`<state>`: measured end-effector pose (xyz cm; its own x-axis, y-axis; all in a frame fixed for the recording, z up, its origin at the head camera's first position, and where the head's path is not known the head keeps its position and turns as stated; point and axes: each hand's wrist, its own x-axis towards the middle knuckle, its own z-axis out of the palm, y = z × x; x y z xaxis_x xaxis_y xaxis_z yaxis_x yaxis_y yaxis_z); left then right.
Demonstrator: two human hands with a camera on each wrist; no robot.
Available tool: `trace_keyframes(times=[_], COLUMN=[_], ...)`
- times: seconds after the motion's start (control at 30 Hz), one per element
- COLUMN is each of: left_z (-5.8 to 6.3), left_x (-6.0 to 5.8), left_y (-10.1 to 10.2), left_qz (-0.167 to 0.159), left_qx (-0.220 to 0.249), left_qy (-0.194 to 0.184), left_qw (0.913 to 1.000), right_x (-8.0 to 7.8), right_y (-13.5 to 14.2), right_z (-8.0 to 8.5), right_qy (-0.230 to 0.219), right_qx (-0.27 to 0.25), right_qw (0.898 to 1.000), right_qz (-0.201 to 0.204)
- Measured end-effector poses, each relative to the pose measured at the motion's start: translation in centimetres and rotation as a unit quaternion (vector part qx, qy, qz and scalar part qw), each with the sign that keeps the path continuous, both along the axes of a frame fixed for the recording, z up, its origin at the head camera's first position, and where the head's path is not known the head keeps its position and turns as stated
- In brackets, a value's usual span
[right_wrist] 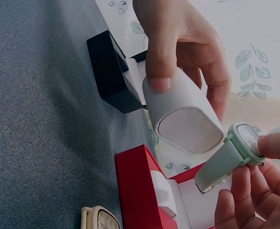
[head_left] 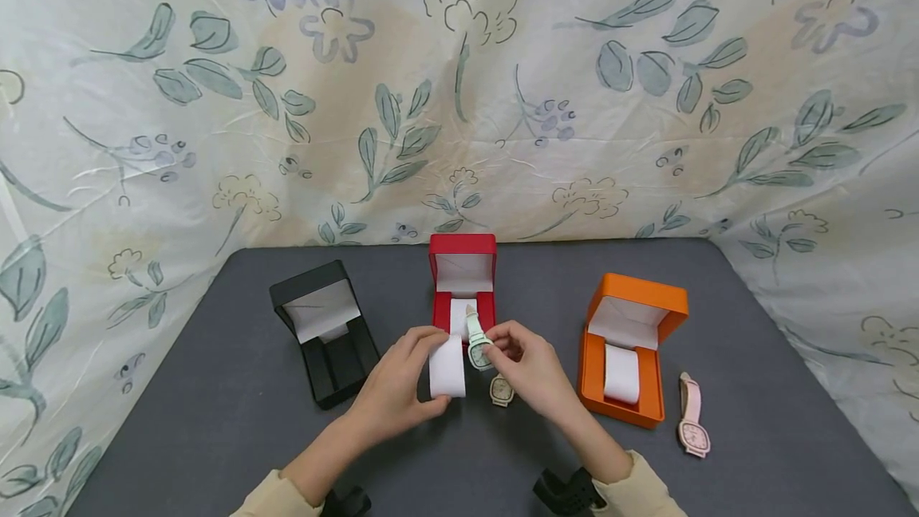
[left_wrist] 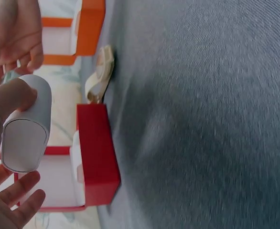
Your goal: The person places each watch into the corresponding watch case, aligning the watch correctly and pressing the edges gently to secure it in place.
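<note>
Bare left hand (head_left: 402,377), bare right hand (head_left: 531,369). Left sleeve (head_left: 278,496) and right sleeve (head_left: 639,487) both plain pale cream-yellow, ending past the wrists. Black, chunky right wrist device (head_left: 563,493); left wrist device (head_left: 346,503) also black, cut off by head-view bottom edge.

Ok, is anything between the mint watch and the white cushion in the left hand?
Nothing visible stands between them. The mint watch, pinched by the right hand, is beside the white cushion, which the left hand grips from the side away from the watch. The cream watch lies on the grey table, outside the gap.
</note>
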<state>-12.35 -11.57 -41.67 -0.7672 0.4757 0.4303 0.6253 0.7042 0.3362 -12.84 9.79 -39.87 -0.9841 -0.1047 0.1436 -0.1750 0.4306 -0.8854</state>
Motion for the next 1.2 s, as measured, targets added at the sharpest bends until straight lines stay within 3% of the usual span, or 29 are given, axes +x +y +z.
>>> trace_keyframes(times=[0.23,0.53,0.73,1.0,1.2], left_z=[-0.3,-0.3,-0.3,-0.1,0.0], left_x=[0.0,-0.4,-0.7,-1.0,-1.2], left_y=[1.1,1.7,1.9,1.9,1.9], left_qz=[-0.023,-0.025,-0.022,-0.035,-0.04], left_qx=[0.01,0.014,0.029,0.046,0.048], left_qy=[-0.001,-0.005,-0.009,0.031,0.04], left_qw=[0.9997,0.9996,0.9993,0.9979,0.9972], right_x=[0.1,0.5,0.7,0.8,0.7], right_y=[0.4,0.6,0.6,0.6,0.7], right_z=[0.0,0.1,-0.2,-0.3,-0.6], right_qy=[-0.013,-0.035,-0.021,0.006,0.013], right_qx=[-0.003,0.002,0.012,0.023,0.039], right_qw=[1.0,0.999,1.0,1.0,0.999], right_qz=[-0.005,0.007,0.016,0.015,0.013])
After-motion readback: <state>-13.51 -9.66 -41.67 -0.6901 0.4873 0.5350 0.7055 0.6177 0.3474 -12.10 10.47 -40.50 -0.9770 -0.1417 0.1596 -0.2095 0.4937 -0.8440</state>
